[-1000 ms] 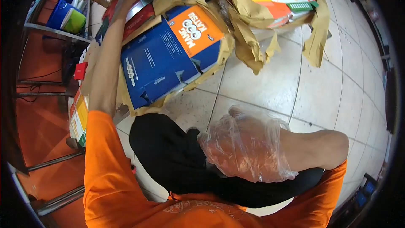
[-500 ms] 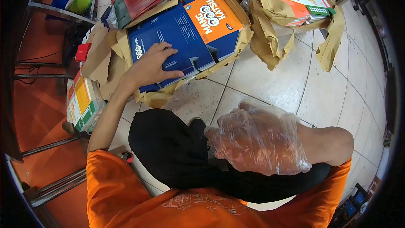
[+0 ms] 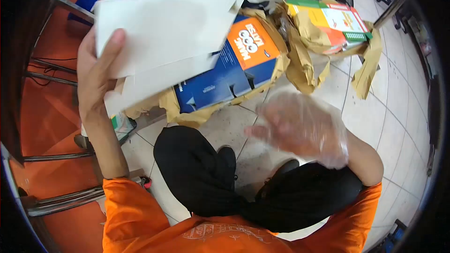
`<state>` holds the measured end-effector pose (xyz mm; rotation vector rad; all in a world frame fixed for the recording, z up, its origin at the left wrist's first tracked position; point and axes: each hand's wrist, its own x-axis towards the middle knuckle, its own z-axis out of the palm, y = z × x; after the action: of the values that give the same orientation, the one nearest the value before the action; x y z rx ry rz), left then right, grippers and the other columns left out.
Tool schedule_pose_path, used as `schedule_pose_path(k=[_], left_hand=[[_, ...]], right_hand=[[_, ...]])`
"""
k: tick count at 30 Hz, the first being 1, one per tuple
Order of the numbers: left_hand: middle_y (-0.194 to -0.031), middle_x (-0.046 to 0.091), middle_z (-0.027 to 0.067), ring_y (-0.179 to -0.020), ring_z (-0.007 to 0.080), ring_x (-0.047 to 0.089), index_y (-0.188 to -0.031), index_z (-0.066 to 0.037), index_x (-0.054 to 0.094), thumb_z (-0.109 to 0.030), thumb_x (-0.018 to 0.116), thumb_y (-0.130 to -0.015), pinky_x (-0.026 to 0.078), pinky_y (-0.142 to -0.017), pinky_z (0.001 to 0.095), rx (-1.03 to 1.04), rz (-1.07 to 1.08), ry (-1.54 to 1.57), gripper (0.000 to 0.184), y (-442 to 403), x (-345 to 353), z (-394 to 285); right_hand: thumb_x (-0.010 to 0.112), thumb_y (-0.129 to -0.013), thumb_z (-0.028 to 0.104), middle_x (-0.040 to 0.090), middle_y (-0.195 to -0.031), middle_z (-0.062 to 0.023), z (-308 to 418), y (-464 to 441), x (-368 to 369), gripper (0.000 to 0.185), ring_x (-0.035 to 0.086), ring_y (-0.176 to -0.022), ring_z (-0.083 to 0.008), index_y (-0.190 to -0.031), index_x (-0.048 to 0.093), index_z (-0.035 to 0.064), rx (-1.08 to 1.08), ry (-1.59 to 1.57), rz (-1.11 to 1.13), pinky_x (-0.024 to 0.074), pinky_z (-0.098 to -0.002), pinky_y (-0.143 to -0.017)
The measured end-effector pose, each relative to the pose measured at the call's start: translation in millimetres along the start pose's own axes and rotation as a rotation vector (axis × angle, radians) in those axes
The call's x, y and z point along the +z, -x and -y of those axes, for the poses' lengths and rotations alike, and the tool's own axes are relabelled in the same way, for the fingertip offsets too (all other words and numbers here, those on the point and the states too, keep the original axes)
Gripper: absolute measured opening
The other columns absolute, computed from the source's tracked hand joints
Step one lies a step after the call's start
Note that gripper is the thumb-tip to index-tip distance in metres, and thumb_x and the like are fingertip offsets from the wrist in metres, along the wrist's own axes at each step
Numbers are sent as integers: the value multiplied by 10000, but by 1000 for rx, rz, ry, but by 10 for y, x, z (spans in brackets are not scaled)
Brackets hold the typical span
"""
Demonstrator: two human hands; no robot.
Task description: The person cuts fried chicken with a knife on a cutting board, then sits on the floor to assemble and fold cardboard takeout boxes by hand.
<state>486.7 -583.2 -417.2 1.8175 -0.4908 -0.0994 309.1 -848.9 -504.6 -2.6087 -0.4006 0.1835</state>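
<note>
My left hand [image 3: 96, 75] is closed on the edge of a flat cardboard box blank [image 3: 164, 37], thumb on top. The blank's plain white side faces me, and it is raised and tilted over a stack of printed blue-and-orange box blanks [image 3: 211, 82]. That stack lies in torn brown wrapping paper [image 3: 187, 118], partly hidden by the raised blank. My right hand [image 3: 302, 126] wears a clear plastic glove and hovers above my right leg, somewhat blurred. Its fingers are loosely bent and apart, with nothing in them.
A second stack of green, yellow and white box blanks [image 3: 337, 21] sits at the upper right in torn brown paper. An orange metal-framed rack [image 3: 51, 126] stands along the left. White floor tiles [image 3: 389, 117] extend to the right.
My left hand, earlier spread flat on the blue stack, now grips a box blank lifted up and leftward, white side showing. My gloved right hand has risen slightly off my leg.
</note>
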Motion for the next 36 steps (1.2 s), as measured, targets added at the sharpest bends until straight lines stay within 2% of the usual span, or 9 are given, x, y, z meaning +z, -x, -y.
schedule_pose_path(k=[1,4,6,9,22,29,31,34,36], left_hand=[[-1126,645,144,-1003,194,645,-1267,75,525,-224,765,-855,513,-900,327,79,-128,50,562,104,-67,-112],[-1190,611,170,-1075,248,630,-1348,80,438,-173,717,-859,493,-970,356,153,-202,170,617,325,-74,-76],[-1113,631,139,-995,221,634,-1293,70,492,-135,774,-766,489,-927,326,84,-242,185,631,405,-111,16],[-1105,626,149,-1008,211,628,-1275,60,505,-142,767,-755,492,-926,334,59,-232,326,616,500,68,174],[-1062,643,133,-959,174,639,-1243,62,515,-128,739,-839,518,-850,317,150,-76,22,499,547,451,-62],[-1086,662,122,-941,178,635,-1101,57,636,-107,735,-868,510,-843,306,323,191,-18,302,607,766,-517],[-1085,659,127,-954,172,632,-1115,58,631,-99,723,-876,507,-850,305,240,164,-58,300,554,702,-489],[-1112,656,124,-972,174,632,-1226,69,566,-127,622,-951,500,-865,298,177,-152,20,342,271,701,-202],[-1114,654,134,-992,179,625,-1265,70,535,-149,596,-967,478,-911,305,96,-203,26,375,57,662,43]], right_hand=[[619,-941,381,625,-853,-218,-54,-213,-33,461,631,-828,-368,-1101,556,-47,153,36,-232,516,-473,-768],[644,-931,486,469,-1374,-316,-433,-493,-143,874,492,-1285,-364,-1449,299,-127,355,-445,-698,391,-423,-1087],[657,-929,465,446,-1438,-224,-626,-529,-251,890,447,-1325,-310,-1506,242,-71,5,-1210,-911,365,-399,-1115],[679,-923,407,561,-1294,-145,-519,-315,-523,673,572,-1166,-224,-1385,436,-16,-22,-1659,-615,463,-356,-1034],[656,-885,531,598,-1279,-139,-567,-133,-416,750,589,-1180,-252,-1403,474,20,178,-1284,-632,500,-403,-994],[463,-929,702,574,-1191,-151,-408,-784,-512,766,521,-1120,-240,-1231,504,-1,160,-1073,-800,394,-364,-1013],[399,-934,740,555,-1102,-162,-305,-890,-581,748,491,-1023,-244,-1102,480,16,129,-950,-887,386,-373,-968],[357,-978,686,560,-1282,-104,-147,-688,-741,807,507,-1178,-144,-1415,452,14,252,-829,-936,399,-316,-1046],[405,-1005,597,562,-1229,-104,-148,-550,-683,696,527,-1109,-164,-1365,485,6,135,-693,-756,422,-332,-995]])
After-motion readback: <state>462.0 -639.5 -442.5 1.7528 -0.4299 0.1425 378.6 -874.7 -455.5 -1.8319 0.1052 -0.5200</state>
